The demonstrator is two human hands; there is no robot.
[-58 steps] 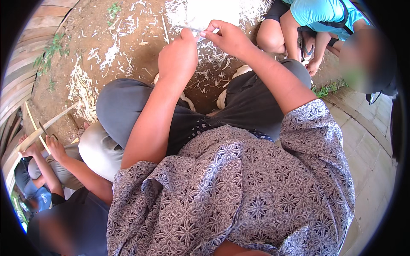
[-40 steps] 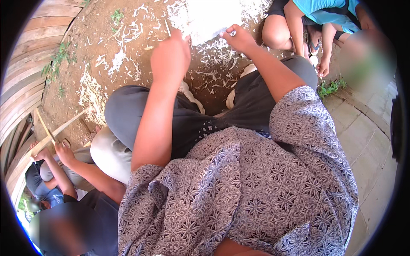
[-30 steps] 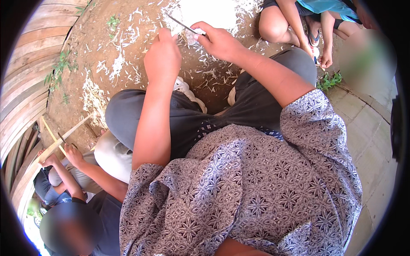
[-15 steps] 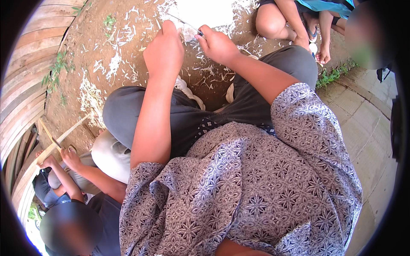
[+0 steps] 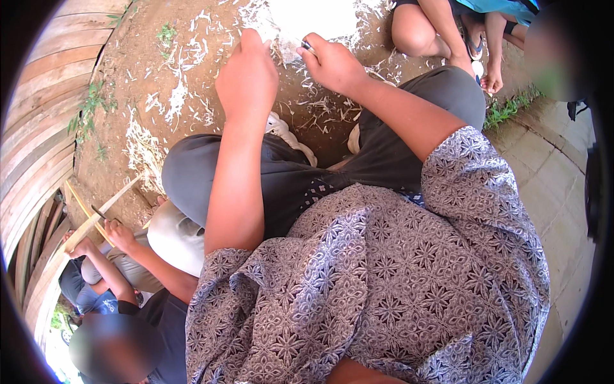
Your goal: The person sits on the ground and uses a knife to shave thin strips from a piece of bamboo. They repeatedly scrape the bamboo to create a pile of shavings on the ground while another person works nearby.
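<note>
My left hand (image 5: 247,80) is closed in a fist in front of me, its back turned up. What it grips is hidden behind the fingers. To its right, my right hand (image 5: 336,66) is wrapped round a knife (image 5: 308,46); only a short dark and shiny part shows at the thumb, and the blade cannot be made out. A gap separates the two hands. Pale wood shavings (image 5: 256,19) lie on the ground beyond and below them.
A glaring white surface (image 5: 313,16) lies ahead. At lower left, a person (image 5: 169,275) holds a blade against a long pale strip (image 5: 83,240). Another person's hand (image 5: 492,80) is at upper right. Stacked planks (image 5: 61,83) line the left, paving (image 5: 543,173) the right.
My right hand has shifted slightly right, away from my left hand. The long thin blade seen between them earlier no longer shows. At lower left, the other person's hands and strip have moved.
</note>
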